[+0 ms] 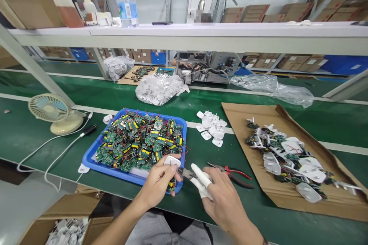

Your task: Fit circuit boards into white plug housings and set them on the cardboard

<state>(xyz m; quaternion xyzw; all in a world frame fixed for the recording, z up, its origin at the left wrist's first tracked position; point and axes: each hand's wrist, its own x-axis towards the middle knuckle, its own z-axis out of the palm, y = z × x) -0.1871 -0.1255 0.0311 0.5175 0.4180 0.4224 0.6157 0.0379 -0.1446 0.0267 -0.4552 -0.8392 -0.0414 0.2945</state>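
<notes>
In the head view my left hand (161, 182) pinches a white plastic cover (172, 160) together with a green and yellow circuit board (172, 184), above the near right corner of the blue tray (86, 159). My right hand (220, 191), with white coverings on some fingers, is closed around a metal-tipped hand tool (187, 173). Its tip meets the held parts; its handles are hidden in my palm. A pair of red and black pliers (237, 174) lies on the green table just beyond my right hand. Circuit boards (140, 138) with red wires heap the tray.
Loose white covers (212, 124) lie behind my hands. To the right, a cardboard sheet (264, 183) bears covers joined with boards. A small fan (53, 113) and cables stand left. A shelf (184, 32) crosses above the table; a box of white parts (67, 231) sits below.
</notes>
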